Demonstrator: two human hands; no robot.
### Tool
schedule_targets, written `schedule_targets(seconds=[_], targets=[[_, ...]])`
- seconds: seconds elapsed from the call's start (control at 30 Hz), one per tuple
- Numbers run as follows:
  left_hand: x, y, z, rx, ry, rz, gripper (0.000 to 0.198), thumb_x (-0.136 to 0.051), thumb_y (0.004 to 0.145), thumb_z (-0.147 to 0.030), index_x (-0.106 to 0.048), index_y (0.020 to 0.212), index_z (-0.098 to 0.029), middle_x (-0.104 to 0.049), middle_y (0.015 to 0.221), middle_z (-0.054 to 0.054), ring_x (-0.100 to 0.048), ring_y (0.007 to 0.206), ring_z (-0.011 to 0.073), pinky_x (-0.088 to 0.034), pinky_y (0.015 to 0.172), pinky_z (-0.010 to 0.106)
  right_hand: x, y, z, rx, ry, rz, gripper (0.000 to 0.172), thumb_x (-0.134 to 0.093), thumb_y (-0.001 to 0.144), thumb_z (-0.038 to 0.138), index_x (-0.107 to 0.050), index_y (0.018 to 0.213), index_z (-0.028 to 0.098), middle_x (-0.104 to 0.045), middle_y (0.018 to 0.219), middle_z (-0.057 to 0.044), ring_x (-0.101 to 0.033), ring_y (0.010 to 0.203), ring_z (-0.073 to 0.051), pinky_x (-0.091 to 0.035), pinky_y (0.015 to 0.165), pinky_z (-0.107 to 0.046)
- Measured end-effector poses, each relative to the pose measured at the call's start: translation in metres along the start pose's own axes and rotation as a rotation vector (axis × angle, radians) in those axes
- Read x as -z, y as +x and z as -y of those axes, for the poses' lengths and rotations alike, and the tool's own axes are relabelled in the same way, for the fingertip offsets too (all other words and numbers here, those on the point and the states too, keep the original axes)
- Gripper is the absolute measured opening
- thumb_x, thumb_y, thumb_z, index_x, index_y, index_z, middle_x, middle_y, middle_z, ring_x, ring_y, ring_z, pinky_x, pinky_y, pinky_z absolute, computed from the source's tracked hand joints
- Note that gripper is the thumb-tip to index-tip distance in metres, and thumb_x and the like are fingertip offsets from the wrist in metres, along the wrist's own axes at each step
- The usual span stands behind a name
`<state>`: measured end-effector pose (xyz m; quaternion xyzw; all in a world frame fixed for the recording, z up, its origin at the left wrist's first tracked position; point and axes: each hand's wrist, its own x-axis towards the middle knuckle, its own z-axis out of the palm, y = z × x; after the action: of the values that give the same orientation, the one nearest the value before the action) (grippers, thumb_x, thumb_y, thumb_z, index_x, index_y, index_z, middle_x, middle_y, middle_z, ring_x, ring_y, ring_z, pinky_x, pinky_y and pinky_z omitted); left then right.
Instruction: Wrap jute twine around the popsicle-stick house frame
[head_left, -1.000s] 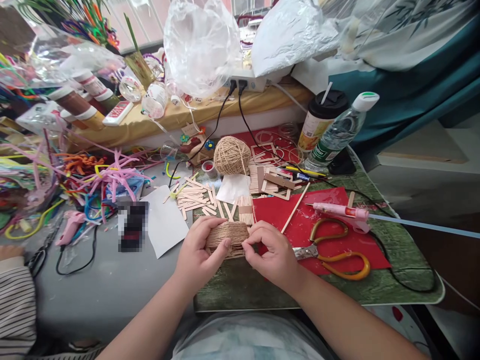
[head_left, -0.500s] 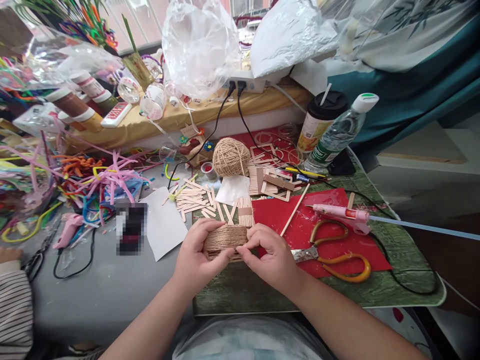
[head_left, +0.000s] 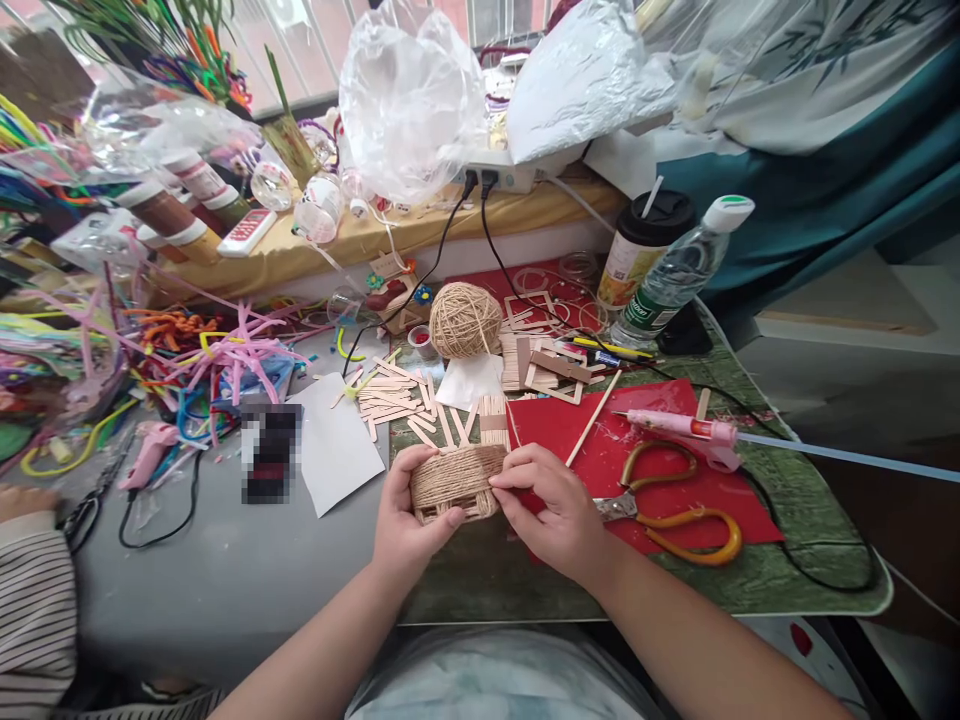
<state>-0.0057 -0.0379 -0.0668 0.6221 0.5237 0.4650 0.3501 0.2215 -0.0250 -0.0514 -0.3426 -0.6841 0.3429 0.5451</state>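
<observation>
A small craft-stick frame wrapped in jute twine point(head_left: 457, 478) is held low over the near table edge; openings show along its lower side. My left hand point(head_left: 409, 510) is closed round its left end, thumb along the bottom edge. At the right end, my right hand point(head_left: 544, 500) pinches the twine against the frame's edge, and a loose strand rises behind those fingers. The ball of jute twine point(head_left: 465, 320) sits farther back. Beyond the frame lie a banded bundle of craft sticks point(head_left: 493, 420) and loose craft sticks point(head_left: 390, 392). Orange-handled scissors point(head_left: 686, 530) rest right of my right hand.
Red felt point(head_left: 547, 425) lies to the right, with a pink glue gun point(head_left: 682, 428) on it. A water bottle point(head_left: 675, 275) and a lidded cup point(head_left: 645, 245) stand at the back right. Pipe cleaners point(head_left: 240, 360) crowd the left. Another person's sleeve point(head_left: 34, 590) is at far left.
The wrapped frame has tilted, so its open lower side shows more. My right fingers have moved from its lower edge to its right end. The view has shifted slightly.
</observation>
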Motion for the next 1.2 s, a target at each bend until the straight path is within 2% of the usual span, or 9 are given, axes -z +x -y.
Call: schedule_targets(seconds=[0.07, 0.13, 0.27, 0.37, 0.47, 0.7, 1.2], targets=[[-0.002, -0.002, 0.002, 0.024, -0.013, -0.007, 0.062, -0.076, 0.087, -0.064, -0.054, 0.133, -0.028, -0.056, 0.135, 0.012, -0.061, 0.128, 0.0308, -0.055, 0.107, 0.047, -0.001, 0.0, 0.0, 0.009, -0.023, -0.004, 0.018, -0.065, 0.099, 0.011, -0.071, 0.109, 0.025, -0.069, 0.099, -0.006, -0.069, 0.089, -0.019, -0.062, 0.077, -0.035], [0.003, 0.002, -0.007, 0.012, 0.025, 0.043, 0.057, -0.075, 0.089, -0.059, -0.054, 0.132, -0.027, -0.057, 0.136, 0.013, -0.059, 0.132, 0.0318, -0.053, 0.11, 0.049, -0.003, 0.0, 0.0, 0.016, -0.043, -0.016, 0.019, -0.065, 0.098, 0.011, -0.071, 0.109, 0.025, -0.07, 0.097, -0.006, -0.07, 0.089, -0.02, -0.062, 0.078, -0.035], [0.023, 0.02, -0.042, -0.092, 0.271, 0.261, 0.049, -0.074, 0.092, -0.039, -0.053, 0.134, -0.026, -0.055, 0.147, 0.016, -0.054, 0.141, 0.0341, -0.047, 0.116, 0.053, -0.006, 0.001, 0.002, 0.028, -0.056, -0.039, 0.021, -0.066, 0.097, 0.008, -0.072, 0.108, 0.025, -0.07, 0.095, -0.006, -0.07, 0.088, -0.019, -0.062, 0.077, -0.034], [0.028, 0.035, -0.065, -0.196, 0.446, 0.38, 0.057, -0.074, 0.09, -0.032, -0.051, 0.142, -0.027, -0.063, 0.137, 0.015, -0.061, 0.13, 0.0337, -0.052, 0.11, 0.052, -0.006, 0.002, 0.003, 0.038, -0.063, -0.039, 0.021, -0.066, 0.096, 0.009, -0.072, 0.108, 0.025, -0.071, 0.095, -0.006, -0.071, 0.089, -0.019, -0.062, 0.079, -0.034], [0.021, 0.044, -0.069, -0.229, 0.46, 0.439, 0.055, -0.07, 0.092, -0.027, -0.055, 0.145, -0.026, -0.066, 0.133, 0.015, -0.065, 0.123, 0.0317, -0.056, 0.105, 0.048, -0.005, 0.002, 0.004, 0.031, -0.056, -0.038, 0.021, -0.066, 0.096, 0.008, -0.072, 0.107, 0.025, -0.071, 0.094, -0.006, -0.071, 0.088, -0.019, -0.063, 0.079, -0.035], [0.008, 0.044, -0.049, -0.305, 0.372, 0.323, 0.049, -0.069, 0.09, -0.023, -0.063, 0.139, -0.024, -0.068, 0.127, 0.012, -0.066, 0.116, 0.0291, -0.056, 0.101, 0.045, -0.005, 0.005, 0.008, 0.015, -0.05, -0.069, 0.02, -0.067, 0.094, 0.006, -0.072, 0.103, 0.024, -0.07, 0.09, -0.005, -0.07, 0.084, -0.019, -0.062, 0.075, -0.033], [0.007, 0.044, -0.046, -0.328, 0.366, 0.27, 0.047, -0.066, 0.094, -0.022, -0.064, 0.14, -0.026, -0.071, 0.123, 0.011, -0.068, 0.11, 0.0267, -0.058, 0.096, 0.042, -0.011, 0.004, 0.007, -0.023, -0.064, -0.095, 0.023, -0.067, 0.094, 0.005, -0.073, 0.105, 0.025, -0.072, 0.094, -0.006, -0.071, 0.087, -0.02, -0.063, 0.078, -0.034]])
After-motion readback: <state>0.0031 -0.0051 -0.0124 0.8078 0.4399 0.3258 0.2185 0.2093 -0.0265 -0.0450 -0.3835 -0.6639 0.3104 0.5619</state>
